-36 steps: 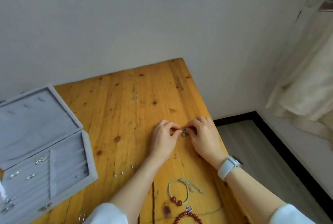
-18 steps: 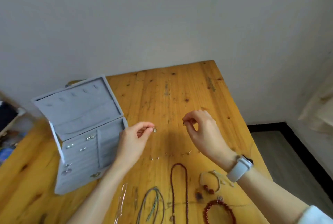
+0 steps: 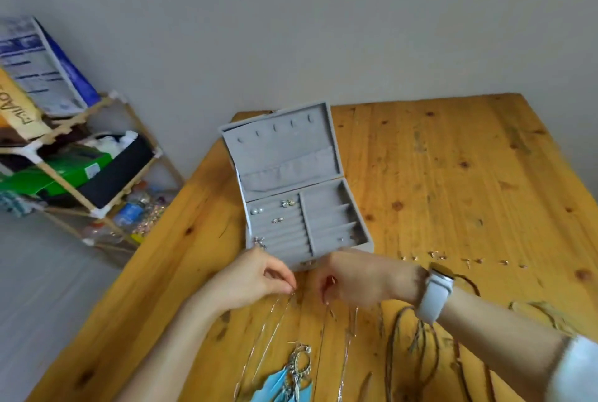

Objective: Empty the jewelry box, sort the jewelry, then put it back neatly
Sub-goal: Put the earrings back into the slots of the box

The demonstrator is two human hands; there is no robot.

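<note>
Your two hands meet just in front of the open jewelry box, each pinching at a thin chain.

Your left hand has thumb and forefinger closed on the top of a fine silver chain that trails toward you across the desk; your right hand, watch on its wrist, curls its fingers over another thin chain, though motion blur hides the exact grip. The jewelry box stands just beyond your hands with its lid propped up, and several small earrings sit in the ring rolls of its left compartment. A row of tiny earrings lies on the desk to the right, cord necklaces lie under your right forearm, and a blue feather piece lies nearest you.
</note>
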